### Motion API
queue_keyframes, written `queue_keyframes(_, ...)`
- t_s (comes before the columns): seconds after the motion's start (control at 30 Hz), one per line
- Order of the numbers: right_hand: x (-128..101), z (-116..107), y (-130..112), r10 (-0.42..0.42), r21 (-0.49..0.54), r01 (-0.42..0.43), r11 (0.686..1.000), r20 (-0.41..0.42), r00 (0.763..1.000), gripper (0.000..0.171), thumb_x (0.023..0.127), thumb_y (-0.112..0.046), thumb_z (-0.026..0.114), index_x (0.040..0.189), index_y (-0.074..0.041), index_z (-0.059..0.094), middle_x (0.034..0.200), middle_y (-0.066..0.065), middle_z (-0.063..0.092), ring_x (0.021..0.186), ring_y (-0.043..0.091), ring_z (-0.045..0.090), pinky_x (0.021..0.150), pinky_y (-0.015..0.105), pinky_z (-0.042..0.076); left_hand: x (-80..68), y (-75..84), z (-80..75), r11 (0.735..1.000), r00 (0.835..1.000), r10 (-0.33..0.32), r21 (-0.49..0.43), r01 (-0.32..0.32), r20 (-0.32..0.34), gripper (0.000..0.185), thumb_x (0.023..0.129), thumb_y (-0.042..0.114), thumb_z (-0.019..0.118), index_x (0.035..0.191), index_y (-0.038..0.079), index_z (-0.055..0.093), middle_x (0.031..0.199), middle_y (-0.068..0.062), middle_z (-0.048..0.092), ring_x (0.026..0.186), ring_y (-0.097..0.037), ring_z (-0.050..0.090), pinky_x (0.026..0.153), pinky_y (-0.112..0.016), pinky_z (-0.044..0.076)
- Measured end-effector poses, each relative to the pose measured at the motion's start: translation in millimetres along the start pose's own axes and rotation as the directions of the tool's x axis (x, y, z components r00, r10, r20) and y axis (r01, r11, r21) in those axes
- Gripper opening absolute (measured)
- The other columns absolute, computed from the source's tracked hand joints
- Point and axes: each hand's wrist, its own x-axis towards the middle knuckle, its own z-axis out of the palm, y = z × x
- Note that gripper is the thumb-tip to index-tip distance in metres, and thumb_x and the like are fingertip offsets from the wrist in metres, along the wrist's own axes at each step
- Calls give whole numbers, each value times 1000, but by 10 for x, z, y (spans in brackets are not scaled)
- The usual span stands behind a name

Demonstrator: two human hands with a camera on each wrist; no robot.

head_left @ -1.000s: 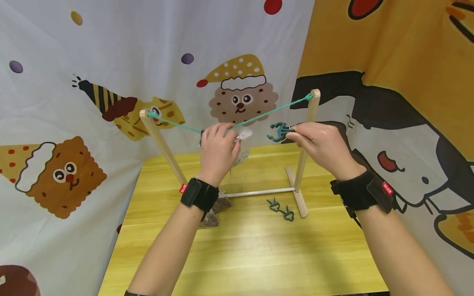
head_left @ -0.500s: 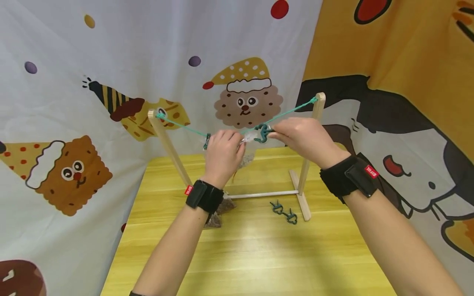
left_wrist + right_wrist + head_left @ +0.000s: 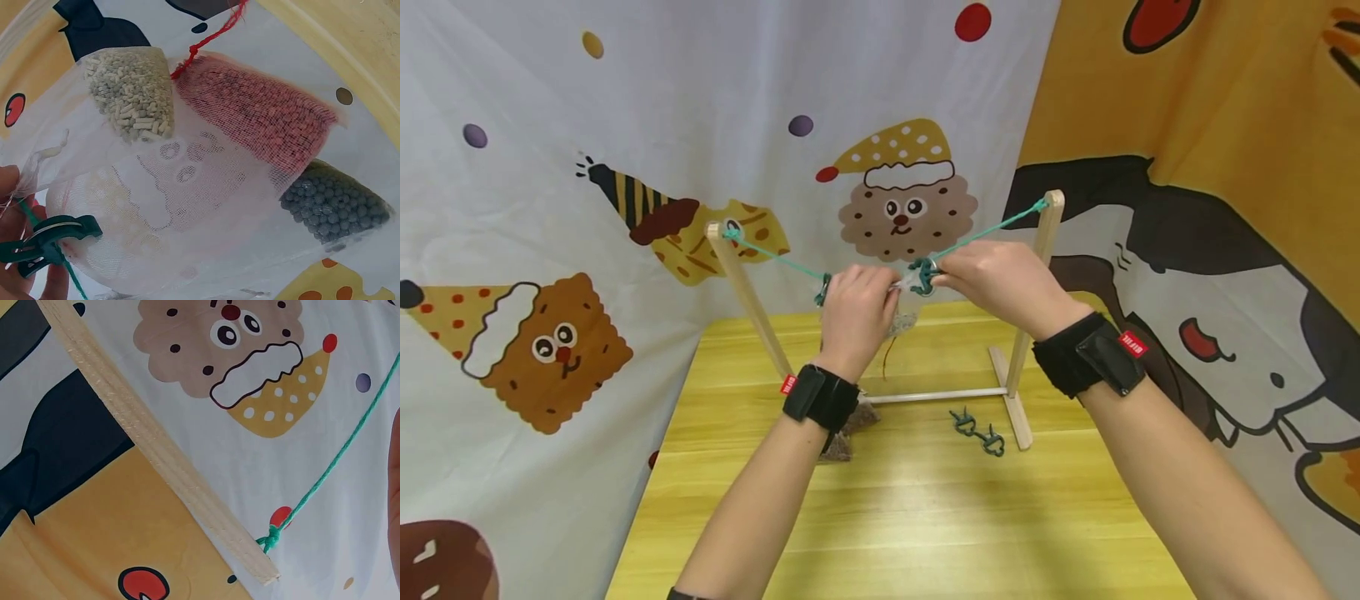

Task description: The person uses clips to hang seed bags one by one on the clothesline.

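Observation:
My left hand (image 3: pixel 856 312) pinches the top of a white mesh bag (image 3: pixel 94 181) at the sagging green string (image 3: pixel 778 260). Beside those fingers, a green clip (image 3: pixel 47 240) sits on the string. My right hand (image 3: pixel 996 271) grips another green clip (image 3: pixel 922 276) by its handles, its jaws around the string and the gathered bag end next to my left fingertips. The left wrist view shows a pouch of pale granules (image 3: pixel 131 94), a pinkish-red granule pouch (image 3: pixel 256 112) with a red cord, and a pouch of dark balls (image 3: pixel 337 200). Only a sliver of my right hand shows in its wrist view.
A wooden frame with a left post (image 3: pixel 747 300) and a right post (image 3: pixel 1051 225) carries the string. Two green clips (image 3: pixel 964 422) lie on the yellow table (image 3: pixel 925 517) near the right foot. Brown-filled bags (image 3: pixel 850 433) lie behind my left wrist. A printed curtain (image 3: pixel 700 100) hangs behind.
My right hand has moved left with its clip, from apart from the string to the bag end beside my left hand. The left hand keeps its hold. The view has shifted slightly.

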Motion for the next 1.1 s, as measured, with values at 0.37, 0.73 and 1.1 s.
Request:
queue_keyframes(0.37, -5, 31, -12, 22, 27, -24, 999, 51, 998, 23, 84, -32, 62, 68, -16, 54, 58, -5, 43, 53, 8, 39, 51, 21, 33, 13, 24, 1, 997, 1000, -8, -72, 7, -7, 17, 86, 15, 60, 102, 14, 66, 91, 1, 64, 86, -16, 51, 73, -28, 38)
queue_keyframes(0.73, -46, 102, -17, 38, 59, -46, 997, 134, 990, 27, 80, -37, 65, 71, -16, 51, 56, -4, 39, 50, 9, 36, 46, 22, 28, 6, 48, -18, 998, 1000, 14, -67, -15, -13, 13, 89, 18, 55, 97, 16, 64, 90, 2, 63, 86, -16, 50, 72, -28, 37)
queue_keyframes(1.1, -97, 204, -43, 91, 64, -102, 993, 160, 983, 33, 78, -44, 64, 85, -14, 55, 69, -5, 48, 51, 9, 39, 45, 22, 32, -23, 24, -7, 999, 999, 33, -33, -33, -6, 12, 87, 19, 58, 97, 17, 64, 90, 2, 62, 87, -17, 50, 72, -30, 38)
